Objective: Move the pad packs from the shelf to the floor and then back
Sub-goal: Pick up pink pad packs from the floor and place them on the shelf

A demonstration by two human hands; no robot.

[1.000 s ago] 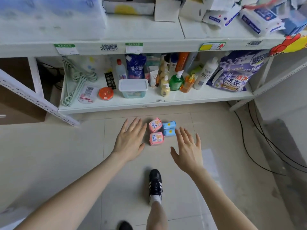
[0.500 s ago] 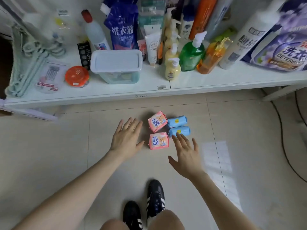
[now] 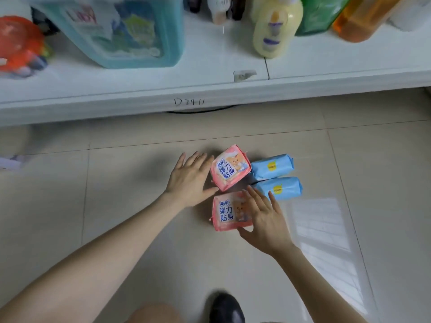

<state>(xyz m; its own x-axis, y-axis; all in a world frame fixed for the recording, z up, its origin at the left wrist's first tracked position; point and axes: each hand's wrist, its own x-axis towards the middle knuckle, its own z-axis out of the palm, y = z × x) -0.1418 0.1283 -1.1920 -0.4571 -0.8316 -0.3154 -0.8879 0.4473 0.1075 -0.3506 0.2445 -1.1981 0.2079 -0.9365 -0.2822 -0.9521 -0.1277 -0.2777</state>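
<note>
All four pad packs are on the floor (image 3: 116,206), bunched just in front of the shelf (image 3: 210,89). The far pink pack (image 3: 229,167) and near pink pack (image 3: 227,212) are on the left. The far blue pack (image 3: 271,167) and near blue pack (image 3: 279,188) are on the right, close against them.

Left grip (image 3: 190,180): fingers straight and together, laid along the left side of the far pink pack, thumb at its near corner. It holds nothing.

Right grip (image 3: 263,217): fingers spread over the right part of the near pink pack, thumb at its near edge, not closed round it.

Judgement: this is the return leg, with the pick-up about to start. The packs look soft and slick-wrapped, likely to squash or slide.
- Take one pink per grip, thumb under one long edge and fingers over the other.
- The far pink lies skewed, so square it first.
- Lift straight up so the blues aren't dragged.

Around: a teal box (image 3: 116,31), a yellow bottle (image 3: 275,29), a green bottle (image 3: 319,12) and an orange bottle (image 3: 363,17) stand along the shelf, with a blurred red-orange thing (image 3: 18,43) far left.
- The bare strip along the shelf's front edge looks the best landing spot.
- The shelf lip must be cleared on the way up.
- A dark cable (image 3: 200,110) runs under the shelf.
- My shoe (image 3: 227,308) is behind my arms, well apart from the packs.
</note>
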